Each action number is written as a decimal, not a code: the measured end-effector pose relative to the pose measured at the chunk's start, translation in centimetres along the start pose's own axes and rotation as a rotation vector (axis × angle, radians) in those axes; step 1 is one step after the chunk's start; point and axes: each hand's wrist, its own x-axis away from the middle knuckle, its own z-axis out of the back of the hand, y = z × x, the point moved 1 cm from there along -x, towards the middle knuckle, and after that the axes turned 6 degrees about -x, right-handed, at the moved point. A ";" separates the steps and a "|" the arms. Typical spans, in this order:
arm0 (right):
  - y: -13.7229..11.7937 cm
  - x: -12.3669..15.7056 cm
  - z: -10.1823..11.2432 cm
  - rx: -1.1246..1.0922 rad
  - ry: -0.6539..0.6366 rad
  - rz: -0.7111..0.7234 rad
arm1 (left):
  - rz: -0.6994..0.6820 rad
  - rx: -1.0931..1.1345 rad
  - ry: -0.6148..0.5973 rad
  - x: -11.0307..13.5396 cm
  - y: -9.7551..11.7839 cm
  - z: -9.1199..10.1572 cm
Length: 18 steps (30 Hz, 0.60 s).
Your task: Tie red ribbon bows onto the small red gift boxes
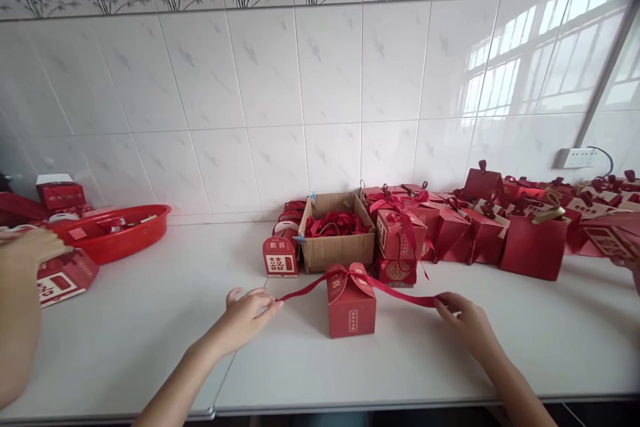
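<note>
A small red gift box (351, 312) with folded flaps at its top stands upright on the white table in front of me. Across its top runs a red ribbon (401, 295), crossed or knotted in the middle, its two ends drawn out sideways. My left hand (254, 310) pinches the left end between thumb and fingers. At the other end, my right hand (459, 312) pinches the ribbon the same way. Neither hand touches the box itself. Just behind it is an open cardboard carton (338, 252) heaped with red ribbons (336, 223).
Left of the carton stands a red box with white lettering (281, 259). Stacked boxes with a bow (401, 233) and rows of red boxes (534, 247) fill the right. A red basin (125, 240) lies left. Other people's hands (30, 247) hold boxes at both edges.
</note>
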 end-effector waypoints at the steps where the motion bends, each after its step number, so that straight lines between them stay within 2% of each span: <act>1: -0.4 -0.1 -0.2 -0.015 0.023 0.030 | 0.005 0.016 0.051 -0.2 0.5 -0.1; 3: -1.6 -0.5 -1.0 -0.045 0.042 0.074 | 0.000 0.069 0.169 -1.0 1.9 -0.3; 5: -3.2 -1.0 -2.1 -0.083 -0.011 0.098 | -0.028 0.183 0.227 -2.1 3.4 -0.7; 10: -7.1 -2.1 -5.5 -0.240 -0.267 0.073 | -0.018 0.528 0.159 -4.9 6.3 -2.9; 14: -8.1 -2.4 -7.5 -0.407 -0.432 -0.102 | 0.055 0.674 0.091 -6.1 6.8 -4.7; 18: -7.8 -2.2 -8.4 -0.637 -0.577 -0.339 | 0.153 0.825 -0.031 -6.1 7.1 -4.8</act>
